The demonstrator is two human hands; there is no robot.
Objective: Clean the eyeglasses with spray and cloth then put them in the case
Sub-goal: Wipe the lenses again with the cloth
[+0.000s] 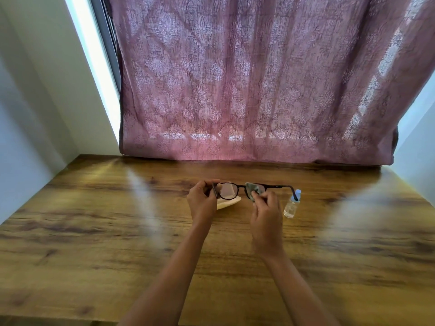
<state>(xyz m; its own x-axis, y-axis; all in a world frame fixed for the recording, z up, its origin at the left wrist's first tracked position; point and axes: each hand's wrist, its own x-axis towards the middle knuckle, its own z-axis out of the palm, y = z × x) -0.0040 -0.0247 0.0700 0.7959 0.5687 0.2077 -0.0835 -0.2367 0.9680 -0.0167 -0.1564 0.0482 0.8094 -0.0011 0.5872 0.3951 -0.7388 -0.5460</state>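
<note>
The table [94, 231] is grained wood with a smooth sheen. The far curtain [247, 78] is coarse-woven patterned fabric. The eyeglasses [235, 185] have a dark smooth frame, the cloth [253, 190] looks matt, and the bottle [292, 207] at right is clear plastic.

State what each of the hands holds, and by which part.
Left hand pinches the glasses at the frame's outer corner, by the hinge. Right hand pinches the cloth against the other lens.

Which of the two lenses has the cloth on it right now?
The one nearer the spray bottle: the right hand pinches the cloth over it. The other lens, by the left hand gripping the eyeglasses, is bare.
</note>
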